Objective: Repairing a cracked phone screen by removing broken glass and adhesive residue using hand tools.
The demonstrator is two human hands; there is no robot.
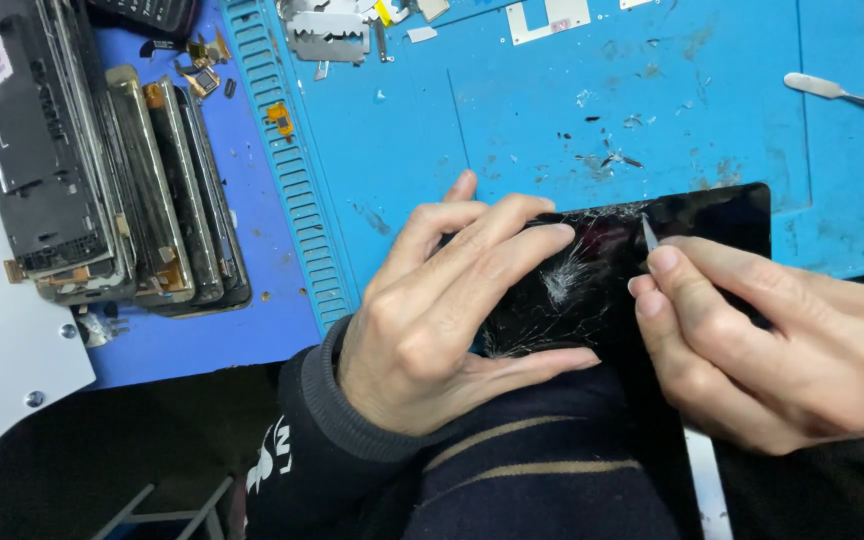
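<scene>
Cracked tablet (652,265) held at the near edge of a blue mat (552,110).

Left hand (442,320) lies flat on the shattered black glass, fingers spread, thumb along its lower edge. Right hand (782,340) pinches a thin metal tool (649,232), tip touching the cracks. A row of phones (102,170) lies far left; a spatula (842,93) sits top right.

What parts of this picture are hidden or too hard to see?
- Cracked black screen, head view: near part hidden by left hand, right hand and dark sleeve.
- Thin tool: handle hidden inside the right hand.
- Metal spatula: cut off by right edge.
</scene>
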